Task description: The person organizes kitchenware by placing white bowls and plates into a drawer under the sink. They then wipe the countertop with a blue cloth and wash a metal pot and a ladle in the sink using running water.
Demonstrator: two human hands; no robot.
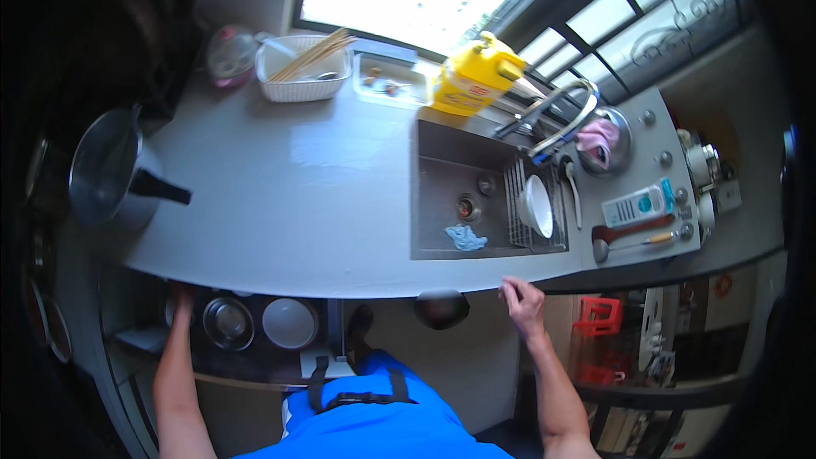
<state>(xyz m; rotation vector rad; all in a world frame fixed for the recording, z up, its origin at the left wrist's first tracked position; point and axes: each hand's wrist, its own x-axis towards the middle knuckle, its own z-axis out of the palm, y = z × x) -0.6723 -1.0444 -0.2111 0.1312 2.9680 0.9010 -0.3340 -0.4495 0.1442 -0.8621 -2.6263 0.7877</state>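
My left hand (183,293) reaches into an open drawer (248,379) under the counter's front edge. It is dark and partly hidden there, so I cannot see what its fingers touch. Beside it in the drawer are a stainless steel bowl (228,325) and, farther right, a white bowl (289,324). My right hand (526,309) hangs at the counter edge, below the sink. Its fingers are curled in, and nothing shows in them.
A steel pot (105,166) with a black handle stands left on the counter (287,204). At the back are a white basket (303,86) with chopsticks and a yellow jug (475,76). The sink (440,178) holds a blue cloth (465,238) and a rack (517,204) with a white bowl (537,207).
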